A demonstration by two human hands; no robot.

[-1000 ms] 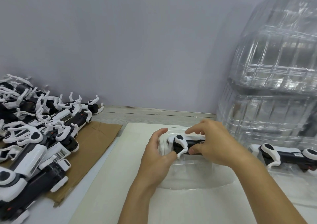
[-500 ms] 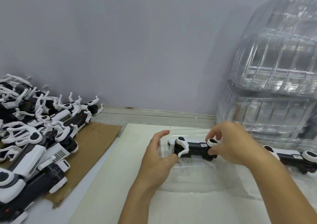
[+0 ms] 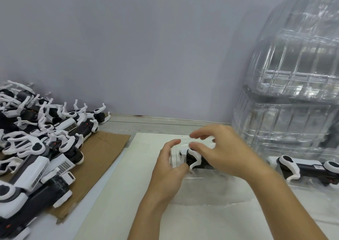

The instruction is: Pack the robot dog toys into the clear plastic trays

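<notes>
A black-and-white robot dog toy (image 3: 190,160) lies on its side in a clear plastic tray (image 3: 201,190) on the white board. My left hand (image 3: 168,170) grips the toy's left end, thumb against its white leg and fingers curved round the tray's end. Over the toy's body hangs my right hand (image 3: 225,153), hiding most of it; its blurred fingertips are loosely curled above the toy's front and hold nothing I can see. A second robot dog (image 3: 308,168) lies packed in a tray (image 3: 311,188) to the right.
A heap of several loose robot dogs (image 3: 36,148) covers brown cardboard (image 3: 102,153) at the left. Tall stacks of clear trays (image 3: 293,92) stand at the back right against the grey wall. The white board (image 3: 128,184) spreads under my hands.
My right hand has moved left from the toy's rear end to over its front, fingers lifted. The left hand has stayed at the toy's left end.
</notes>
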